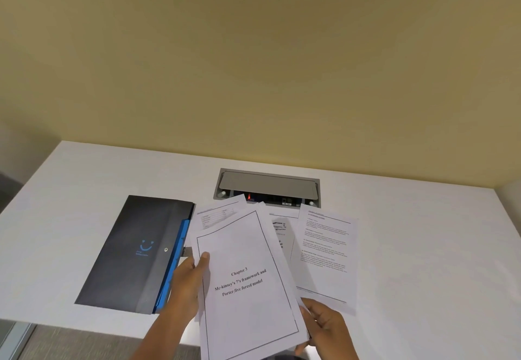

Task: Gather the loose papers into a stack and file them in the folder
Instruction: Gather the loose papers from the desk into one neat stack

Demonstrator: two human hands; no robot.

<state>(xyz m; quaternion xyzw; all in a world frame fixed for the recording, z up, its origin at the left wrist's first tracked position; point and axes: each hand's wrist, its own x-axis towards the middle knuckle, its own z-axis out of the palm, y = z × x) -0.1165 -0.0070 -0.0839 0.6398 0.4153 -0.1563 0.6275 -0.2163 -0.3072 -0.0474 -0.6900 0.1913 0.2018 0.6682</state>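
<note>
Several loose papers [282, 235], fanned out unevenly on the white surface [423, 247], with the top sheet [245, 278], headed "Chapter 3", lifted at its near end. Left hand [187, 286] on that sheet's left edge, thumb [204, 261] laid flat on the printed face, remaining fingers hidden underneath, so clamped on the paper. Right hand [328, 326] at the lower right corner of the same bundle, fingers curled against the edge; probably pinching, though the contact itself hidden behind the knuckles. Beyond the right fingers, a page of dense text [324, 249] lying flat and askew, not yet gathered in. Beyond the left thumb, a sheet with a table [220, 214] poking out from under the top sheet. Just left of the left hand, the dark folder [132, 249] with its blue edging, closed, flat on the surface. Past the papers, a recessed power box [267, 187].

Light, thin, floppy stock: likely to sag and slide apart if held by one corner. Best taken along both long edges, then tapped square on the surface. Easily creased, so gentle pressure only. Folder stiffer, and apparently needing opening at the snap first.
</note>
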